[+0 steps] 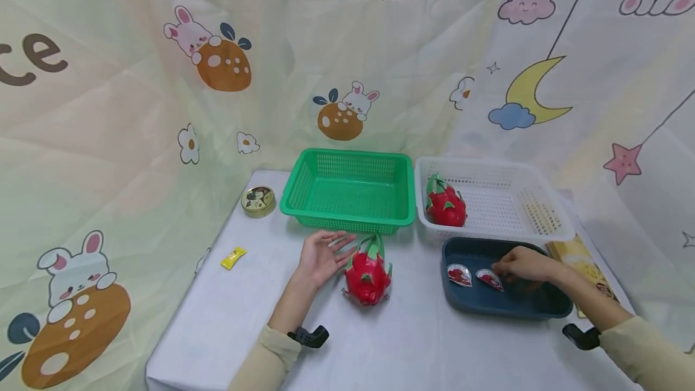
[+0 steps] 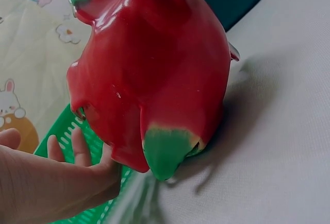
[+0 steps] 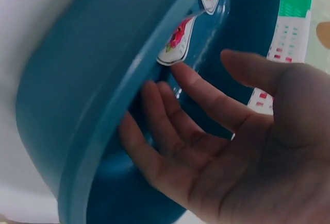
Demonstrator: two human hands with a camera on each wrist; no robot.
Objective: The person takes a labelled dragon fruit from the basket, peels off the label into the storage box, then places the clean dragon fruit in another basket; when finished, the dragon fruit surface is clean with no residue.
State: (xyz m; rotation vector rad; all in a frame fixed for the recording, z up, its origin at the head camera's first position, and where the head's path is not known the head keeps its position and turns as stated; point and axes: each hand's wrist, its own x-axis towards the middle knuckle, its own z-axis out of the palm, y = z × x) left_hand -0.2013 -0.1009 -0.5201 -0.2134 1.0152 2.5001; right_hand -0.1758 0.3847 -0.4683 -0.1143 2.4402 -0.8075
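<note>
A red dragon fruit (image 1: pixel 367 279) with green-tipped scales stands mid-table. My left hand (image 1: pixel 322 260) is just left of it, palm up and fingers loosely extended; in the left wrist view the fingertips lie beside the fruit (image 2: pixel 160 69), and contact is unclear. To the right, my right hand (image 1: pixel 525 264) reaches into a dark blue tray (image 1: pixel 488 311). Two white stickers with red fruit pictures lie there, a left one (image 1: pixel 459 275) and a right one (image 1: pixel 490 279). The right wrist view has my index fingertip at the nearer sticker's edge (image 3: pixel 178 44), with the thumb held apart.
Behind the fruit stands a green basket (image 1: pixel 347 221). A white basket (image 1: pixel 494 231) beside it holds another dragon fruit (image 1: pixel 446 207). Far left are a round gold tin (image 1: pixel 258 201) and a small yellow packet (image 1: pixel 233 257). A yellow package (image 1: pixel 583 264) lies partly behind the tray.
</note>
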